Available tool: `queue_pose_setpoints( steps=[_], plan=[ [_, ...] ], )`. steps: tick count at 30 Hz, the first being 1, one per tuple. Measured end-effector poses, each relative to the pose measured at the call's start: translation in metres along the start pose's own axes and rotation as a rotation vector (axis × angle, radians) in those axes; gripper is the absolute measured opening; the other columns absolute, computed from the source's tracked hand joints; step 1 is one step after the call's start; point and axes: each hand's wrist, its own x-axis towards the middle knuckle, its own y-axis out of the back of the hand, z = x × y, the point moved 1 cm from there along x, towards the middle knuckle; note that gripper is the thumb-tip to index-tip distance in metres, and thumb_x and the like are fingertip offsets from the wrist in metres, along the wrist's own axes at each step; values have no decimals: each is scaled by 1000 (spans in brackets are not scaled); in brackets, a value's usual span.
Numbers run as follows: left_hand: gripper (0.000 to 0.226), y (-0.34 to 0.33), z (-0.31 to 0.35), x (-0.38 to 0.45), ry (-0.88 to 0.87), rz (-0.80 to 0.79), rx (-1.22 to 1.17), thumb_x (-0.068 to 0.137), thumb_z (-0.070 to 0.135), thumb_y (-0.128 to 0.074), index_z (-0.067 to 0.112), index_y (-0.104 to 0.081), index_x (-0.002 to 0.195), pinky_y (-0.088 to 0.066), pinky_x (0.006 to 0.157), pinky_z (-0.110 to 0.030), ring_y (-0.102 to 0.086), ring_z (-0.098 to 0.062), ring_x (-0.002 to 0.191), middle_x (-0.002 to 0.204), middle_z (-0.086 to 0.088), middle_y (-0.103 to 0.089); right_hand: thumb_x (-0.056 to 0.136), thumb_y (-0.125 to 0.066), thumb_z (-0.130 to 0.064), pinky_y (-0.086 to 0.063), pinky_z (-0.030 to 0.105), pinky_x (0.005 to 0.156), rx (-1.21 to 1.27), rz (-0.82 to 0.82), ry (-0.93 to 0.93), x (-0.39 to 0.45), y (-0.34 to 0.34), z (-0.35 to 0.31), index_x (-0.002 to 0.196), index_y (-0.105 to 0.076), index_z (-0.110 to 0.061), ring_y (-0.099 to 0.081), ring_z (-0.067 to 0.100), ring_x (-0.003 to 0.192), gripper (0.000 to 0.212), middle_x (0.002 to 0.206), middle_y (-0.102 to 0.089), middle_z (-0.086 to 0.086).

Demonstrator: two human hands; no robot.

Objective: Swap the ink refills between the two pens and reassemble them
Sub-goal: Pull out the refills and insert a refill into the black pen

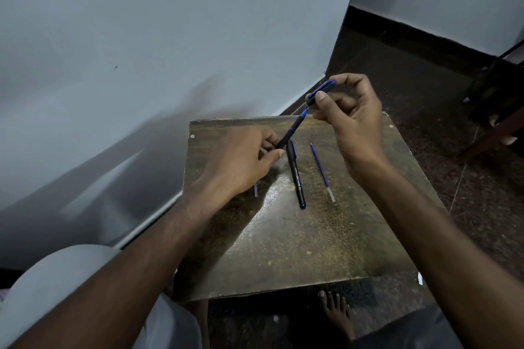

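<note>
My left hand (241, 156) grips the lower end of a dark pen barrel (292, 129) that slants up to the right above the table. My right hand (351, 116) pinches a dark cap with a blue clip (321, 91) just off the barrel's blue tip. A second dark pen (296, 176) with white lettering lies on the table below the hands. To its right lies a loose blue refill (321, 171) with a clear end. A small pale piece (256, 189) shows under my left wrist, partly hidden.
The small worn wooden table (297, 249) stands against a pale wall (141, 65) on the left. Dark floor surrounds it, with dark furniture (493, 102) at the far right. My bare foot (336, 312) and knee (56, 278) are below the table's near edge.
</note>
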Motion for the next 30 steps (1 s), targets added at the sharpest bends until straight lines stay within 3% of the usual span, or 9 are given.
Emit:
queue_pose_setpoints(
  steps=[5,11,16,21,25,30],
  plan=[
    [10,1,1,-1,8,-14,1,100,38,-75,38,-78,110,-48,70,-21,-60,13,80,92,23,-70,104,-69,-5,-66,37,83,-48,20,11,-1,0,-1,133,-54,0,-82,27,95,33,99,-83,14],
    [12,3,1,-1,18,-16,17,101,37,-75,34,-78,112,-58,81,-31,-70,-3,89,101,17,-77,103,-71,-8,-65,36,84,-103,-21,-17,0,2,1,132,-58,-4,-82,25,96,32,99,-84,11],
    [8,3,0,-1,-7,11,32,100,39,-75,38,-78,107,-44,67,-16,-61,10,78,94,22,-73,101,-74,-13,-65,40,85,-180,-42,-39,2,4,4,128,-62,-10,-82,22,94,29,98,-84,7],
    [5,3,1,0,-25,43,-18,99,40,-76,39,-77,104,-49,70,-17,-65,10,81,92,21,-73,97,-80,-17,-64,34,81,-244,-110,-3,-3,-1,6,127,-62,-14,-82,22,89,35,90,-83,9],
    [8,3,3,-1,-35,67,-73,98,42,-77,43,-69,94,-55,70,-20,-69,7,78,88,21,-74,97,-81,-20,-67,43,83,-270,-124,47,-5,-5,6,117,-62,-11,-82,26,91,29,94,-83,10],
    [17,3,5,-2,-23,91,-70,97,44,-77,45,-63,89,-45,64,-17,-65,9,73,81,24,-71,97,-82,-17,-67,42,86,-220,-124,89,-7,-7,1,112,-60,-2,-83,28,96,31,96,-84,13]
  ],
)
